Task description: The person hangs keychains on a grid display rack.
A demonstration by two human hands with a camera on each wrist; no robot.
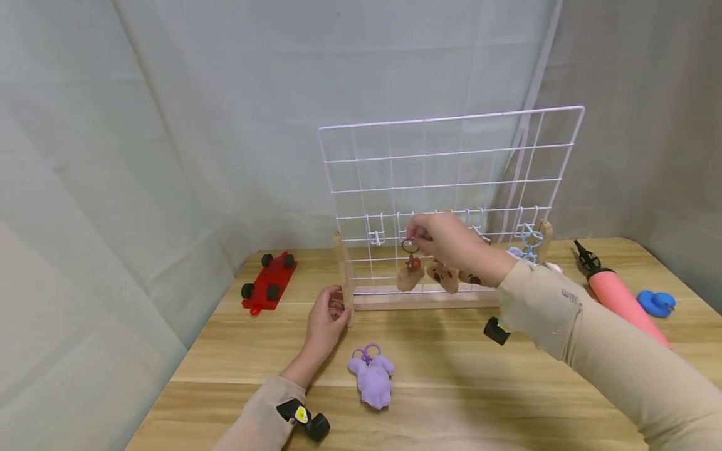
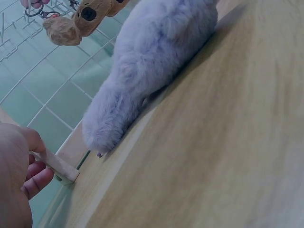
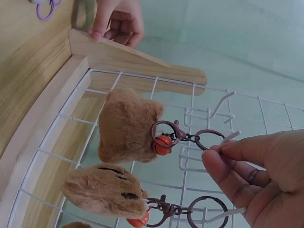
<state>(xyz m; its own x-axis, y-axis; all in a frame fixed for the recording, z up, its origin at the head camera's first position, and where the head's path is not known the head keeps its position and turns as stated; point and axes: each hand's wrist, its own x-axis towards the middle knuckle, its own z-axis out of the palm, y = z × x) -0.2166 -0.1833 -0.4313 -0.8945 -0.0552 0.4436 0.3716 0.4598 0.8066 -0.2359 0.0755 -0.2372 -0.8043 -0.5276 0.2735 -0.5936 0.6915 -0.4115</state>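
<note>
A brown plush keychain [image 3: 128, 126] with a small orange bell dangles from its dark metal ring, which my right hand [image 1: 448, 241] pinches between thumb and fingertips beside a white hook. Its ring is at the hook's tip in the right wrist view; whether it is over the hook, I cannot tell. Another brown plush keychain [image 3: 102, 190] hangs from the neighbouring hook. My left hand [image 1: 327, 322] grips the wooden side foot [image 1: 343, 269] of the white wire grid rack [image 1: 451, 153]. In front of the rack lies a purple plush keychain [image 1: 373, 381] on the table.
A red toy car chassis [image 1: 269, 283] with black wheels lies left of the rack. On the right are a pink air pump [image 1: 623, 304] with a black nozzle and a blue rubber duck [image 1: 656, 303]. Light blue keychains [image 1: 529, 245] hang at the rack's right end.
</note>
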